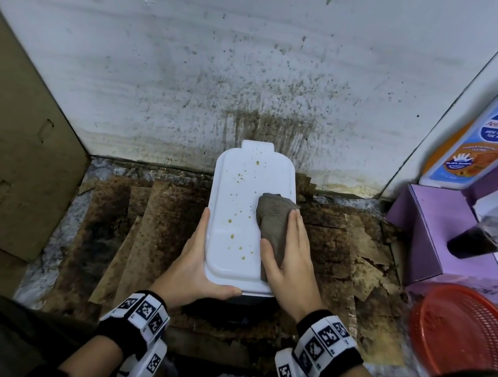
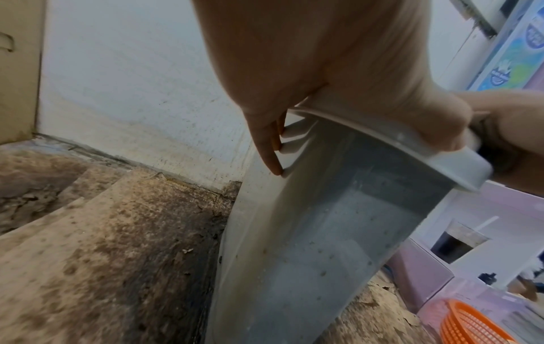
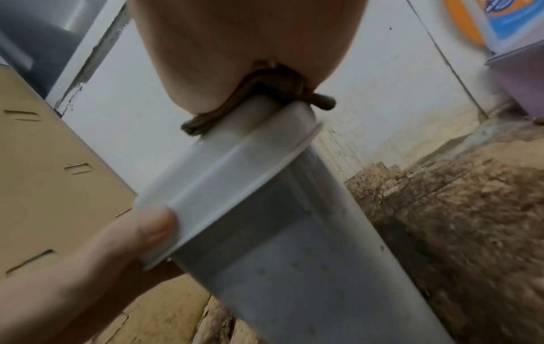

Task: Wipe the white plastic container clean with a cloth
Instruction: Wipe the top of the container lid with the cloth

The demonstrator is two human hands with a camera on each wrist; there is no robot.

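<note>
The white plastic container (image 1: pixel 237 212) stands on stained cardboard sheets (image 1: pixel 154 222) before the spattered wall (image 1: pixel 229 55); a brown cloth (image 1: pixel 273 221) lies on its lid, a red mesh basket (image 1: pixel 463 333) to its right.

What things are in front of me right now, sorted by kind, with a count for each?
White plastic container, splattered lid: 1
Brown cloth under right hand: 1
Hands, counting left hand at the container's near corner: 2
Wash bottle: 1
Cup with dark drink: 1
Red mesh basket: 1
Purple box: 1
Cardboard sheet: 1
Total: 9
</note>
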